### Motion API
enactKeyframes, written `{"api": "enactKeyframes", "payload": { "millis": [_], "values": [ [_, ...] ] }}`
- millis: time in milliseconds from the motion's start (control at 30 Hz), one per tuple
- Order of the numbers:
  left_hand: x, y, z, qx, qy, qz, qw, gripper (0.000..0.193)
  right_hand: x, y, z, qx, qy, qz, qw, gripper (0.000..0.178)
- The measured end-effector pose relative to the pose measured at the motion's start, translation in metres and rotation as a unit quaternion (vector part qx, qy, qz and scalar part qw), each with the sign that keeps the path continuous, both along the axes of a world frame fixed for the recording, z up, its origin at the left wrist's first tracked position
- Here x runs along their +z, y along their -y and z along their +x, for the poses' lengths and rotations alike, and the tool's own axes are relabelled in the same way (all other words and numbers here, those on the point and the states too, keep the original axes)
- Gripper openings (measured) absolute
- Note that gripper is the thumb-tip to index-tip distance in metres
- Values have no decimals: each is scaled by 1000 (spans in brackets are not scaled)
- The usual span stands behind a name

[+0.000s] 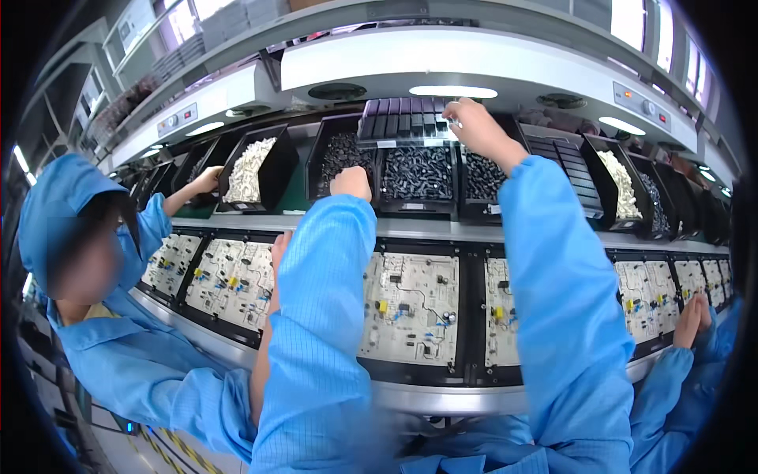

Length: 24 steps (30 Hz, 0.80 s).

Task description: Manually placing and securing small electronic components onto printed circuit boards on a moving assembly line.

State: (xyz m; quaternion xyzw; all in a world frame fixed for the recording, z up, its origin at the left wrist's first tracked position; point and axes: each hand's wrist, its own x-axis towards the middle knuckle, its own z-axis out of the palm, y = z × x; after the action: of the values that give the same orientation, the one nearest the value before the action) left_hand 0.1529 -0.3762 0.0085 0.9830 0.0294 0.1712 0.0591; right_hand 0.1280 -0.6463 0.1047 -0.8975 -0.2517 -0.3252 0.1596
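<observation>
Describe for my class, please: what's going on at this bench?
A person's left hand is at a black bin of small dark parts, its fingertips hidden. The right hand is at the right end of a raised dark tray; whether it grips anything is unclear. Below, circuit boards sit in black frames. At left, a co-worker's hand is beside some white parts.

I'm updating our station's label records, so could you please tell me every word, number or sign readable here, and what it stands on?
None can be read.
Right-hand control panel: lit display, too small.
Tray label: too small.
Middle bin label: too small.
Circuit board: any markings too small.
</observation>
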Motion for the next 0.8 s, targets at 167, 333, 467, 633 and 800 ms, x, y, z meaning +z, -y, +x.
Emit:
{"api": "enactKeyframes", "payload": {
  "millis": [167,333,467,633,800],
  "values": [
    [11,-23,10,-77,-63,-71,992,20,-13,-25,55,-135,-33,-49,989,16],
    [33,-21,10,-114,45,-181,976,32,-13,-19,75,-139,1,-87,986,11],
    [73,30,-13,-120,213,-689,682,34,-10,-20,75,-109,-19,-100,989,19],
    [137,112,-118,-350,128,-832,412,27,-31,9,103,135,32,49,989,19],
    [109,146,-167,-399,39,-846,353,25,-3,5,71,5,80,-17,997,17]
  ]
}}
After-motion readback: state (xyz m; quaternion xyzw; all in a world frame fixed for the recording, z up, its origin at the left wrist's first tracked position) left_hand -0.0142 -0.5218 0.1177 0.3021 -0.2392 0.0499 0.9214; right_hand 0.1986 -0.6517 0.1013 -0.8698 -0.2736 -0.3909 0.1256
